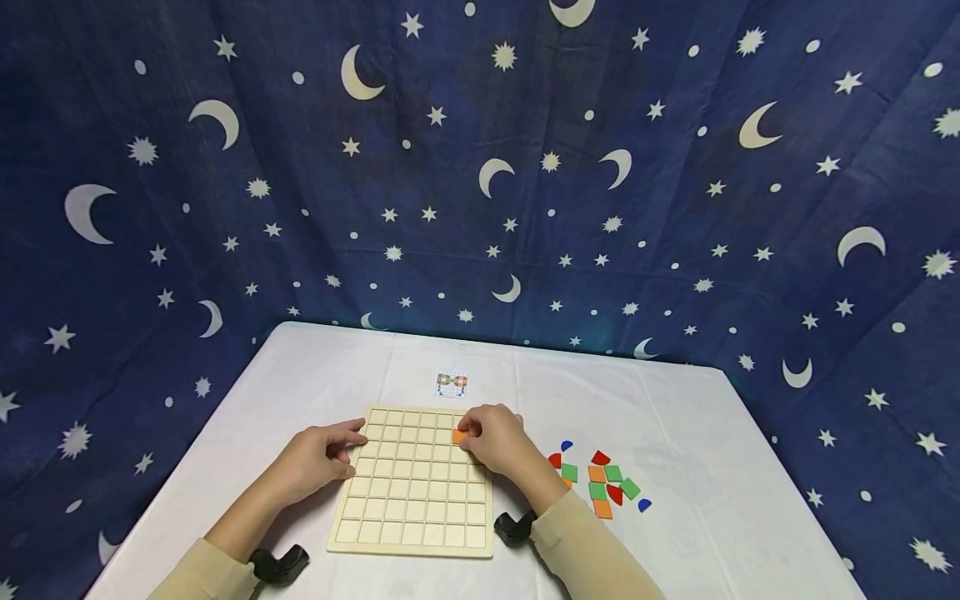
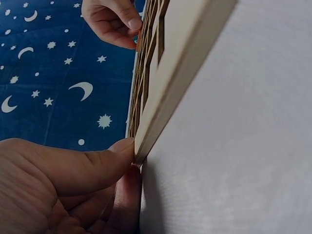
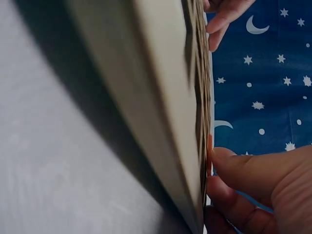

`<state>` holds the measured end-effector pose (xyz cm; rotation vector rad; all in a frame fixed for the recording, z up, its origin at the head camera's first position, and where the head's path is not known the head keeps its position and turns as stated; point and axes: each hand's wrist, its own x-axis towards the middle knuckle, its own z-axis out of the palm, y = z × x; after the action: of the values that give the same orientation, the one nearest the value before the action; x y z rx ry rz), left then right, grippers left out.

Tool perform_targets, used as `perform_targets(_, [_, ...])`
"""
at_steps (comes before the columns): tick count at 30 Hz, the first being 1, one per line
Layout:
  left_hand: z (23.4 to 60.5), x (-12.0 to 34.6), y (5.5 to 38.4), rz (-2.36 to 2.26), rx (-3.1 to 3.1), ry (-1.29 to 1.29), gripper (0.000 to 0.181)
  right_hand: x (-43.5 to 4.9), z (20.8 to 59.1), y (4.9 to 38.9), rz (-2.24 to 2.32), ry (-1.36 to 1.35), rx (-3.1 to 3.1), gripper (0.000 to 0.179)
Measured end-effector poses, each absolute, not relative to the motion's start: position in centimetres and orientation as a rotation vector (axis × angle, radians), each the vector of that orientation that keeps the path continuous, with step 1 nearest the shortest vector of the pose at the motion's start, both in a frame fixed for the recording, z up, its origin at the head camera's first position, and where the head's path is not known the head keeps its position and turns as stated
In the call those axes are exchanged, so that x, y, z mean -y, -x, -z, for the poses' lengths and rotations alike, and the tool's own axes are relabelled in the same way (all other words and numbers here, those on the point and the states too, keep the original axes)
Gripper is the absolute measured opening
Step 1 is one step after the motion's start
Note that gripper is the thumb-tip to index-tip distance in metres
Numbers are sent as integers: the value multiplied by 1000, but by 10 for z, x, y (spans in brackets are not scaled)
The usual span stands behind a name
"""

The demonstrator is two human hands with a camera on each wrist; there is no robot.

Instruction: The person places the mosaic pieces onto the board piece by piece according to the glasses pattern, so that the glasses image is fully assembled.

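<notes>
A pale wooden grid board [image 1: 411, 550] lies on the white table, its square cells bordered by raised strips. My right hand [image 1: 497, 437] pinches an orange square tile [image 1: 459, 436] between thumb and fingers, over the board's right columns near the far edge. In the right wrist view the orange tile [image 3: 209, 151] shows as a thin strip at the thumb tip. At the board's left edge rests my left hand [image 1: 311, 460], thumb and forefinger spread apart along it. The left wrist view has the left thumb [image 2: 105, 158] touching the board's rim, other fingers partly hidden.
Right of the board lie several loose flat pieces: green squares [image 1: 613, 473], orange squares [image 1: 602, 509], red wedges [image 1: 601, 458] and blue half-discs [image 1: 645, 505]. A small printed pattern card [image 1: 452, 384] sits beyond the board. Dark star-patterned cloth [image 1: 480, 208] hangs behind the table [image 1: 675, 550].
</notes>
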<state>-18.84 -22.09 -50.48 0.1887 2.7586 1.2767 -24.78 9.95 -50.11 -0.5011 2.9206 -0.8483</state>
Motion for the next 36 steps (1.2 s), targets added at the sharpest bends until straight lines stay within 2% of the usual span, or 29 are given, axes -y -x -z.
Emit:
perform_targets(18, [505, 222, 188, -1254, -2746, -169, 49, -145, 486, 234, 953, 495, -2920, 16])
perform_targets(36, [504, 223, 188, -1270, -2738, -181, 48, -213, 482, 211, 868, 177, -2937, 24])
